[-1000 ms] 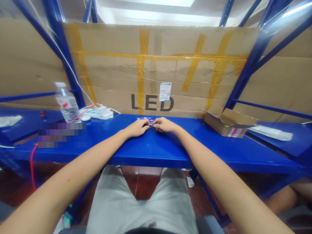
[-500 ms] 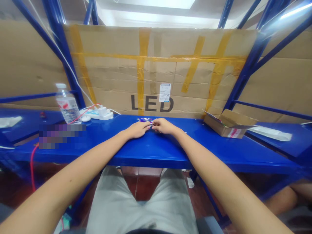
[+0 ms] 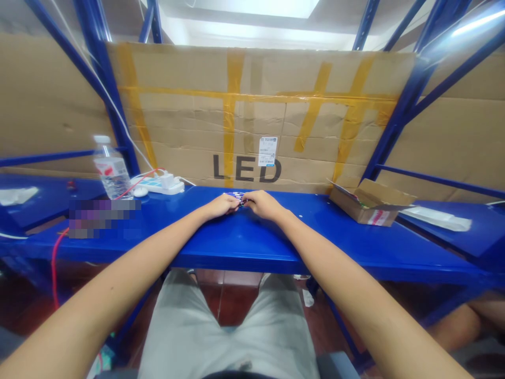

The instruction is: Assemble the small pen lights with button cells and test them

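My left hand rests low over the blue tabletop, fingers curled in toward the middle. Facing it, my right hand is closed in a pinch. Between the fingertips of both hands is a small, dark, shiny piece, too small and blurred to name. Just behind the fingers lie several thin, glossy, silver-and-violet items, partly covered by my hands; their kind cannot be made out.
An open cardboard box stands on the right of the blue table. At the left are a water bottle, a white power strip and a red cable. A large cardboard sheet rises behind. Another person's leg shows at lower right.
My hands have drawn closer together, and the right hand has shifted slightly left. The fingertips now meet around the small dark piece. The view has tilted a little.
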A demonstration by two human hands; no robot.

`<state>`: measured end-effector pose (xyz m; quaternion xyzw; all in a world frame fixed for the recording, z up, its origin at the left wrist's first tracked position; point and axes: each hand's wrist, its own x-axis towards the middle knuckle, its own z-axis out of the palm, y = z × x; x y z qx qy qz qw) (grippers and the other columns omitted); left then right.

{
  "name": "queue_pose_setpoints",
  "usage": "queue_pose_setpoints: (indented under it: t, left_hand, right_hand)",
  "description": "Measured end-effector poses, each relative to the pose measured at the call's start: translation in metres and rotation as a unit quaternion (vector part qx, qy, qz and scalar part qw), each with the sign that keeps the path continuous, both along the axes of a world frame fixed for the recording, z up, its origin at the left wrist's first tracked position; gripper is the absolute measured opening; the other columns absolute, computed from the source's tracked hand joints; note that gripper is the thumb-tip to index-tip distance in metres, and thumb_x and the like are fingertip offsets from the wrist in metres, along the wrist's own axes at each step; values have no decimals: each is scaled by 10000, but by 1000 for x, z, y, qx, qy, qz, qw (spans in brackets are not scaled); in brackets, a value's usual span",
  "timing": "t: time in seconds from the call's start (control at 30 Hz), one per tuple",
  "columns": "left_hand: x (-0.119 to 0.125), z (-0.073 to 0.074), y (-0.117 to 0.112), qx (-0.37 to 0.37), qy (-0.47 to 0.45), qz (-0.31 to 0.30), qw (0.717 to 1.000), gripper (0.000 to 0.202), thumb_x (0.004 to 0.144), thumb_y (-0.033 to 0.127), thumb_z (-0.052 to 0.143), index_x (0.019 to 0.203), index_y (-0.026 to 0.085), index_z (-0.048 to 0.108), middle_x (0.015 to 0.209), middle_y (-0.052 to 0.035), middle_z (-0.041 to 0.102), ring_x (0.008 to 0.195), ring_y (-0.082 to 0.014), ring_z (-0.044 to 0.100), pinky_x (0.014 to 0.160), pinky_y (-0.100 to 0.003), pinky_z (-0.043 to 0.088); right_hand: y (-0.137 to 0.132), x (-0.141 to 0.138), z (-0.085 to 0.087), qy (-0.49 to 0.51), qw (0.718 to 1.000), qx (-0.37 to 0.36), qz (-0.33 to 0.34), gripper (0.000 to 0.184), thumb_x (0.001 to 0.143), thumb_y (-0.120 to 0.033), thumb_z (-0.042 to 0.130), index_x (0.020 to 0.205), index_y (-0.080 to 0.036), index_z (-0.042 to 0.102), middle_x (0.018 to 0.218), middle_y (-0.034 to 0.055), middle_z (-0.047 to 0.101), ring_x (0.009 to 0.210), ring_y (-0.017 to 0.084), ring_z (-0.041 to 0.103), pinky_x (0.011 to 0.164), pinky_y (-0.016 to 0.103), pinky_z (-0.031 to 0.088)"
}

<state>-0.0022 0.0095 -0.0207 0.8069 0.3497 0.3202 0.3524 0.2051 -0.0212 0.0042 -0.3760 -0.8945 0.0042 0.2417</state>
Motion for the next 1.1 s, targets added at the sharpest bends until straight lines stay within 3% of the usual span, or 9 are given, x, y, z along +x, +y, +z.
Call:
queue_pose_setpoints:
  t: [0.3, 0.43, 0.53, 0.7, 0.83, 0.97, 1.1]
  left_hand:
    - [-4, 9, -6, -157, -76, -32, 984, 387, 900, 407, 608, 653, 111, 651, 436, 30, 347, 444, -115, 370, 509, -270, 350]
    - [-5, 9, -7, -173, -100, -50, 979, 401, 942, 405, 561, 671, 119, 633, 440, 21, 361, 454, -123, 392, 512, -265, 367]
    - [-4, 9, -8, -155, -102, -39, 982, 348, 938, 392, 570, 746, 112, 646, 482, 13, 421, 464, -119, 410, 505, -250, 351]
    - [-2, 10, -7, -85, -55, -5, 995, 181, 875, 301, 622, 816, 130, 618, 628, -7, 553, 508, -109, 481, 525, -241, 362]
    - [-5, 10, -8, 24, 42, 49, 998, 174, 863, 294, 617, 967, 159, 655, 642, 5, 595, 543, -137, 511, 562, -257, 391]
    - [-11, 10, -11, 201, 185, 36, 961, 169, 879, 279, 587, 959, 200, 713, 854, -36, 707, 777, -193, 607, 718, -281, 429]
    - [-14, 9, -11, 288, 266, 10, 920, 217, 905, 232, 551, 1010, 228, 741, 995, -54, 727, 914, -219, 628, 811, -299, 429]
  right_hand:
    - [-10, -6, 5, -94, 987, 114, -67, 267, 953, -107, 471, 1052, -170, 711, 1047, 112, 712, 905, 213, 628, 737, 277, 372]
    - [-8, -5, 4, -61, 988, 127, -70, 231, 937, -108, 488, 1018, -157, 698, 1014, 114, 697, 881, 212, 612, 732, 280, 372]
    - [-1, -3, 1, 4, 995, 93, -36, 180, 898, -91, 530, 956, -152, 690, 941, 88, 706, 858, 194, 604, 738, 269, 379]
    - [9, 3, -5, 106, 994, -25, -3, 132, 862, -112, 575, 909, -150, 692, 808, 24, 694, 741, 139, 584, 702, 242, 389]
    - [10, 9, -5, 88, 984, -154, -22, 65, 856, -159, 610, 832, -152, 670, 704, -4, 658, 613, 114, 556, 626, 233, 394]
    - [8, 10, -3, 36, 973, -226, -30, 82, 849, -174, 635, 768, -157, 633, 672, -5, 644, 552, 103, 546, 563, 223, 396]
    - [5, 8, 0, 30, 972, -230, -39, 108, 853, -172, 632, 748, -158, 610, 673, -3, 635, 552, 101, 550, 543, 213, 399]
